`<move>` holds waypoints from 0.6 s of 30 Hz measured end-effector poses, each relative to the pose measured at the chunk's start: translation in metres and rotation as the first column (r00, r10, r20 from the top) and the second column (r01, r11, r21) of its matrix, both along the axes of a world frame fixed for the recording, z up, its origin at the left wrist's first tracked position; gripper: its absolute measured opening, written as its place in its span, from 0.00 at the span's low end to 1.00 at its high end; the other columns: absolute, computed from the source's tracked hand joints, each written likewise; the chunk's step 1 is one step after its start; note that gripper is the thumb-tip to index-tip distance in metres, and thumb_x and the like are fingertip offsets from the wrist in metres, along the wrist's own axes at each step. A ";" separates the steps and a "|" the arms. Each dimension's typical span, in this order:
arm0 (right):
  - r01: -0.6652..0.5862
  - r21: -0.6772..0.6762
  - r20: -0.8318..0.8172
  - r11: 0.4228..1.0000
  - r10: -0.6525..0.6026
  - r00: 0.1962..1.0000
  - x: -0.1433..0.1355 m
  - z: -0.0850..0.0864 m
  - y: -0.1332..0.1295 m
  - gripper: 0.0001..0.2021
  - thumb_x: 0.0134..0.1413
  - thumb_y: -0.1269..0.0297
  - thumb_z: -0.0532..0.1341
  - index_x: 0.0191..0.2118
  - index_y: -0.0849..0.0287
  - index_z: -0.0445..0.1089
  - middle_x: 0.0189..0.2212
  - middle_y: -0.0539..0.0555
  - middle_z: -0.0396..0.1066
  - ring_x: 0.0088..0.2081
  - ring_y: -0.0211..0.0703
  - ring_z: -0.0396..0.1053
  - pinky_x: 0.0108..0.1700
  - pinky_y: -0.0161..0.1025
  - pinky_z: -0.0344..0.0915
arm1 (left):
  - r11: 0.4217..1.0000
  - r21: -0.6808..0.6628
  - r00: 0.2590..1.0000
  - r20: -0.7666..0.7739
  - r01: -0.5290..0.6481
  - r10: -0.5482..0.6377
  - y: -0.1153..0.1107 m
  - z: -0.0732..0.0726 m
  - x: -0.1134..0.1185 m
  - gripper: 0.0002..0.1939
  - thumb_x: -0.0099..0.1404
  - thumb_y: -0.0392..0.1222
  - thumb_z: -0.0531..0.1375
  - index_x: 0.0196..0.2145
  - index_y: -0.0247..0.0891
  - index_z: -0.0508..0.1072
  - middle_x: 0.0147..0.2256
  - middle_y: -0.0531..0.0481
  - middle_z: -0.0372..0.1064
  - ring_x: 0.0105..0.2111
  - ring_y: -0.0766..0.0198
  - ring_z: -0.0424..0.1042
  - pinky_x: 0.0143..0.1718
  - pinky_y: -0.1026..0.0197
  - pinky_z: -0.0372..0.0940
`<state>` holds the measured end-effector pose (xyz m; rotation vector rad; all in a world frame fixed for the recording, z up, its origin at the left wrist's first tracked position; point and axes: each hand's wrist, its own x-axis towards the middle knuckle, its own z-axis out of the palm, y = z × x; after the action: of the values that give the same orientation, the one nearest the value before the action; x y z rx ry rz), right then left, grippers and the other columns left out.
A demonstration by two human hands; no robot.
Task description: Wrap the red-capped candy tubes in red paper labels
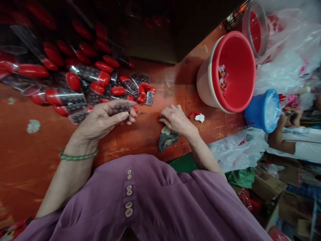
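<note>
My left hand (107, 117) holds a small clear container (122, 107) of dark beads between thumb and fingers, with a red end showing by the fingertips. My right hand (175, 117) is curled low over the red-orange table, beside a dark and pale crumpled cloth (167, 139); whatever its fingers hold is hidden. Clear containers with red caps and dark beads lie in a pile (92, 82) beyond my left hand. A small red piece and a white scrap (200, 117) lie to the right of my right hand.
A red basin (237, 72) with small packets sits in a pale bucket (204, 82) at the right. Beyond are a blue bucket (260, 110) and plastic bags (283, 70). Another person's arm (278, 137) shows at the far right. A dark box (152, 47) stands at the back.
</note>
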<state>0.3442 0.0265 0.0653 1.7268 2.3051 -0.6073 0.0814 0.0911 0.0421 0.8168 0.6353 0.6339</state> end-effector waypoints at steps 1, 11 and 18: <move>-0.042 -0.006 0.050 0.999 0.042 0.998 -0.004 -0.002 -0.003 0.07 0.65 0.65 0.56 0.37 0.60 0.70 0.37 0.60 0.73 0.41 0.52 0.63 0.46 0.49 0.56 | 1.000 -0.008 1.000 0.006 -0.002 0.003 -0.001 -0.002 -0.001 0.16 0.56 0.43 0.70 0.43 0.40 0.80 0.36 0.47 0.77 0.32 0.66 0.75 0.34 0.65 0.73; -0.056 0.027 0.068 0.998 0.054 0.996 -0.010 -0.028 -0.013 0.10 0.66 0.72 0.50 0.40 0.62 0.68 0.37 0.60 0.71 0.37 0.48 0.65 0.44 0.44 0.58 | 0.997 -0.065 0.998 0.048 -0.030 0.034 -0.002 -0.017 0.000 0.18 0.55 0.43 0.71 0.44 0.38 0.79 0.35 0.47 0.77 0.31 0.67 0.75 0.33 0.67 0.72; -0.018 0.042 -0.139 0.999 0.024 0.990 -0.040 -0.023 -0.008 0.14 0.66 0.71 0.50 0.52 0.64 0.66 0.41 0.60 0.70 0.42 0.46 0.67 0.47 0.42 0.63 | 0.999 -0.024 0.999 -0.015 -0.046 0.045 -0.013 -0.028 -0.008 0.18 0.56 0.44 0.71 0.44 0.36 0.79 0.35 0.45 0.77 0.33 0.65 0.76 0.36 0.64 0.72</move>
<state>0.3038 0.0188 0.0419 1.7264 2.4422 -0.7032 0.0738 0.0778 0.0145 0.7863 0.6749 0.6610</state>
